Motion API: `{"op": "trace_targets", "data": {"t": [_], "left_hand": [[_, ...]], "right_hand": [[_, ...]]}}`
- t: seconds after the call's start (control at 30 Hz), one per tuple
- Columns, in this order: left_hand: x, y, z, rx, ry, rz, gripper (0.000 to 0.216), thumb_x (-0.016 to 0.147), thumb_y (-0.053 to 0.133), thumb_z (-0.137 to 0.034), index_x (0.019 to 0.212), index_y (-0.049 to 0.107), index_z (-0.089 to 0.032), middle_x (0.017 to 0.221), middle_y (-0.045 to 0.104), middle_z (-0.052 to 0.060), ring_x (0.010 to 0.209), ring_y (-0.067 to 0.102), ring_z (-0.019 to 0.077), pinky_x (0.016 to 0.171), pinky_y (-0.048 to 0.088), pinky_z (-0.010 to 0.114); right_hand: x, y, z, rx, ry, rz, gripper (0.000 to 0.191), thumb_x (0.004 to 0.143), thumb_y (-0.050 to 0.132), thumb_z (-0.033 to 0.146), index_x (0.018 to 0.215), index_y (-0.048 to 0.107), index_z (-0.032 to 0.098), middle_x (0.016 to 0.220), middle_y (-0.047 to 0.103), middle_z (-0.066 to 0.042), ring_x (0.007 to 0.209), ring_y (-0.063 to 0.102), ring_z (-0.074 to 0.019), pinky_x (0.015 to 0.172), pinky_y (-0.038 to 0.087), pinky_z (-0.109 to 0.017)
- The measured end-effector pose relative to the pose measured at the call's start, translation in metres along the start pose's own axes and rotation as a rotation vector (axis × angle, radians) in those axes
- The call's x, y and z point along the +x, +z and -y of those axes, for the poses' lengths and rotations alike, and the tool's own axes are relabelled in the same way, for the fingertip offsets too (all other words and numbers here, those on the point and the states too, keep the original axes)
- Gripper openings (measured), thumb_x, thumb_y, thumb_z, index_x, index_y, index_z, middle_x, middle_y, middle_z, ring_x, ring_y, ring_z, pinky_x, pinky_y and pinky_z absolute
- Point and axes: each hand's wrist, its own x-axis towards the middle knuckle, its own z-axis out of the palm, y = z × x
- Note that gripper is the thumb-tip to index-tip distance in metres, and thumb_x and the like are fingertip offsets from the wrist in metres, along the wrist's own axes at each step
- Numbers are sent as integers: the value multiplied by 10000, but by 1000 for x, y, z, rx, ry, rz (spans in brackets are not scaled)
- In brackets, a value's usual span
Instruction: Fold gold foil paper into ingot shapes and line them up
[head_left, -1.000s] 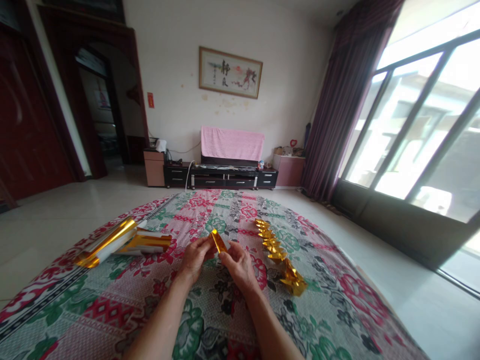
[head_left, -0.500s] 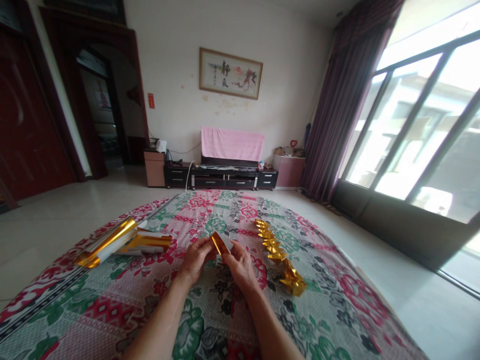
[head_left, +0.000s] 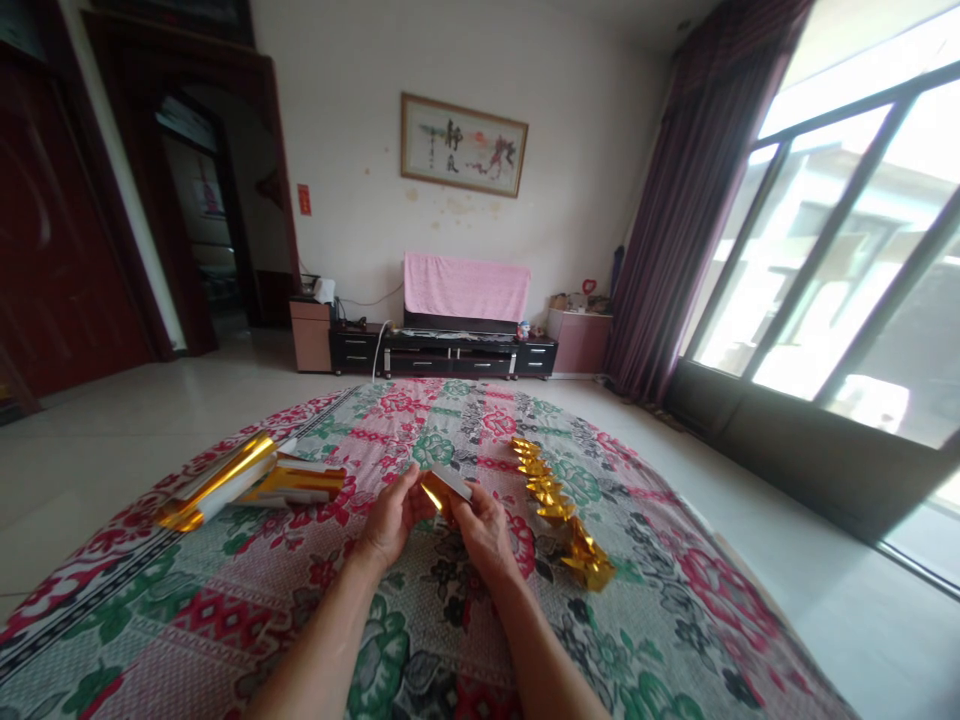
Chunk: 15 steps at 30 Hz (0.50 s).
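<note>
A small folded piece of gold foil paper (head_left: 439,497), with a pale back side showing at the top, is held between my hands over the patterned cloth. My right hand (head_left: 482,524) pinches its right side, thumb on top. Curled around its left edge are the fingers of my left hand (head_left: 391,518), with the thumb raised; the fingertips are partly hidden. To the right lies a row of several folded gold foil pieces (head_left: 587,560). Rolled gold foil sheets (head_left: 225,485) rest on the cloth to the left.
A flowered cloth (head_left: 300,580) covers the round surface before me. Beyond it stand a low black cabinet (head_left: 427,366) and a pink towel (head_left: 466,286) draped over something. Windows (head_left: 825,270) and a purple curtain (head_left: 667,220) are at the right.
The gold foil paper has turned between my hands, showing its pale side along the top edge. My left thumb has lifted away from it. The row and the rolled sheets stay put.
</note>
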Motion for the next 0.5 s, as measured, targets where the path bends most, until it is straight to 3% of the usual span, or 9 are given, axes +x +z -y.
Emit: {"op": "trace_targets", "data": {"t": [0.4, 0.5], "left_hand": [[0, -3, 2, 49, 40, -59, 376, 638, 666, -345, 936, 617, -121, 770, 670, 47, 626, 619, 140, 524, 482, 224], [1, -4, 1, 54, 40, -68, 368, 615, 662, -297, 940, 615, -131, 763, 670, 33, 622, 616, 140, 517, 473, 224]], "right_hand": [[2, -3, -8, -50, -7, -51, 232, 719, 470, 243, 855, 630, 144, 662, 597, 21, 594, 501, -114, 553, 405, -193], [2, -4, -3, -64, 18, -38, 227, 744, 456, 275, 807, 632, 145, 586, 564, 28, 539, 481, -109, 505, 379, -188]]}}
